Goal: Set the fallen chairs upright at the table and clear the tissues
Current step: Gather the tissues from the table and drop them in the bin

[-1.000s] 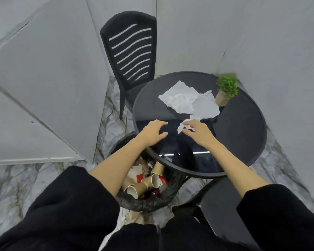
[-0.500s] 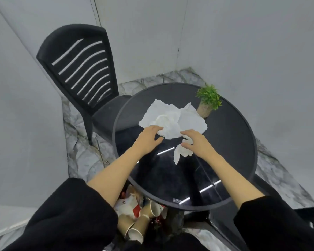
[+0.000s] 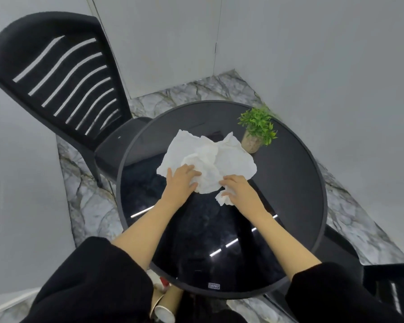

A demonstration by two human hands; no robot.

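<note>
While we lean over the round black desk (image 3: 289, 183), both of our hands rest on the pile of crumpled white tissues (image 3: 233, 157) lying near its middle. Our left hand (image 3: 181, 180) lies palm down on the near left part of the pile, fingers spread and flat, pressing the paper without closing around it. Our right hand (image 3: 239, 191) sits at the near right edge of the pile with its fingers curled over a small torn scrap of tissue (image 3: 223, 199), which pokes out beneath the fingertips; we cannot tell whether that scrap is truly pinched or only covered. A small potted plant (image 3: 257, 129) stands upright on the far right of the desk, just beside the tissues. One black slatted chair (image 3: 63, 75) stands upright at the far left, its seat tucked against the desk's rim. Part of a second black chair (image 3: 397, 292) shows at the near right corner. Paper cups (image 3: 163, 306) lie below the desk's near edge, between our black sleeves (image 3: 91, 283).
</note>
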